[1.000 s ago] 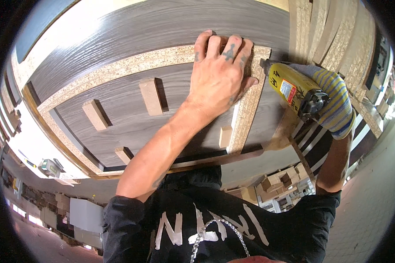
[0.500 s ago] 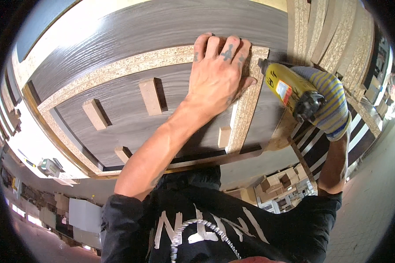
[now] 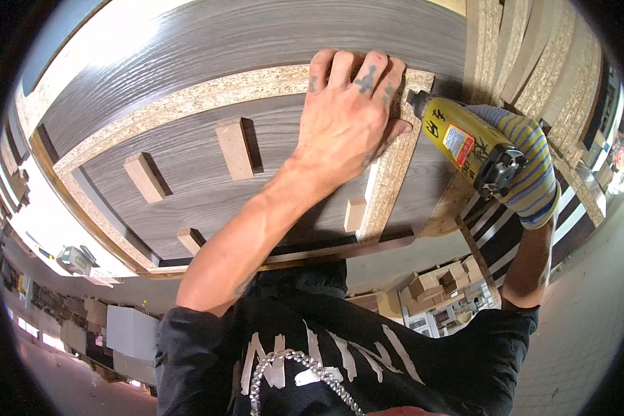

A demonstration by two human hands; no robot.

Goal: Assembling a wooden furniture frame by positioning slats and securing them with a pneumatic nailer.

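Ideally the left hand [image 3: 343,118] presses flat, fingers spread, on the chipboard corner joint [image 3: 403,104] while the gloved right hand [image 3: 527,173], closed around the yellow power driver [image 3: 464,142], keeps its nose square to the edge.

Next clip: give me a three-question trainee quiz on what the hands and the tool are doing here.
1. True or false: the left hand lies flat on the corner of the chipboard frame.
2. Which hand wears the striped work glove? A) left B) right C) both
3. Fill in: the right hand grips a yellow ____ whose nose points at the frame's corner.

Key:
1. True: its palm is down and its fingers reach over the top strip.
2. B.
3. Power tool; its exact type is hard to tell.
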